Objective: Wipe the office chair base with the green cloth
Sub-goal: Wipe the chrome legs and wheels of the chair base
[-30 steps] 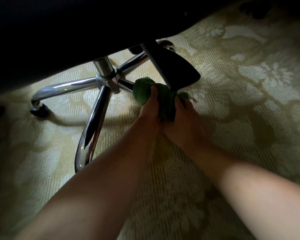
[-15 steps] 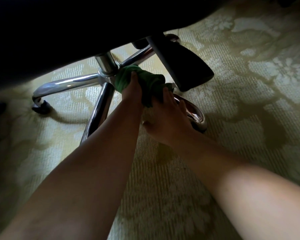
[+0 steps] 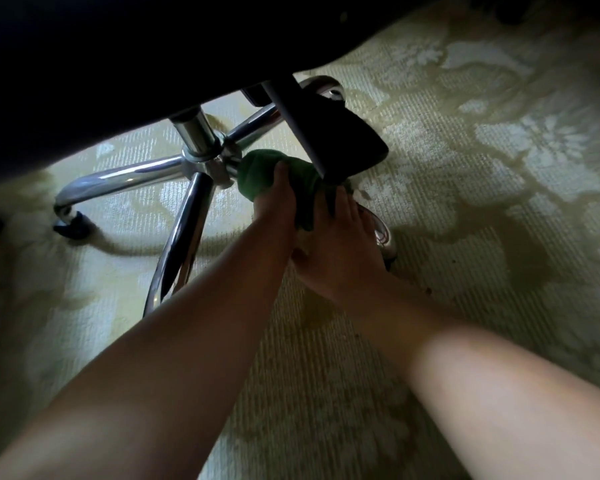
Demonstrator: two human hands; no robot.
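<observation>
The chrome office chair base (image 3: 136, 176) spreads its legs from a shiny centre column (image 3: 194, 136) under the dark seat. The green cloth (image 3: 267, 174) is wrapped around the leg that runs toward me on the right, close to the hub. My left hand (image 3: 278, 206) grips the cloth from the left side. My right hand (image 3: 340, 244) holds it from the right, fingers over the cloth and the leg. The chrome end of that leg (image 3: 381, 233) shows just past my right hand.
The dark chair seat (image 3: 118, 64) overhangs the top of the view. A black lever paddle (image 3: 336, 140) hangs right above the cloth. A black castor (image 3: 71, 225) sits at the left leg's end. Patterned pale green carpet (image 3: 499, 168) covers the floor.
Both hands and the cloth slid up the leg toward the hub, then came a little way back down it. The head view shifted slightly.
</observation>
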